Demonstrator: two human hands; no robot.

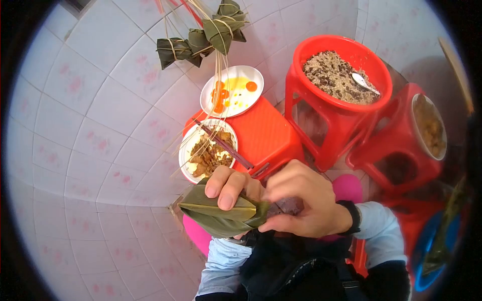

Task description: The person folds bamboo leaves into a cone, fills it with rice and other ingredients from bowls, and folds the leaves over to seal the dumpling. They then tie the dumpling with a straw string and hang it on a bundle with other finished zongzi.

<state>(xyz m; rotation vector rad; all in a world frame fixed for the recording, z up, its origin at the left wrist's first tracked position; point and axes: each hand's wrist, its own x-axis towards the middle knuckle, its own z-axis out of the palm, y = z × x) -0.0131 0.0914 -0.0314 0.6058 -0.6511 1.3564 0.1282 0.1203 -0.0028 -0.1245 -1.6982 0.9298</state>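
A green leaf-wrapped rice dumpling, a zongzi (216,213), lies in front of my body. My left hand (233,188) is closed round it, with the fingers over the top of the leaves. My right hand (311,200) is shut on its narrow end, where a dark purplish-brown piece (286,206) shows between thumb and fingers. I cannot tell whether that piece is leaf stem or something else. Thin straw-like strings (219,70) hang just beyond my hands. Tied zongzi (218,35) dangle in a cluster at the top.
A red stool (266,133) bears a plate of orange yolks (233,108) and a bowl of filling (213,160) with chopsticks (226,145) across it. A red basin (384,75) holds rice mix and a white spoon (364,83). Another bowl (429,128) and a blue basin (419,281) are at right.
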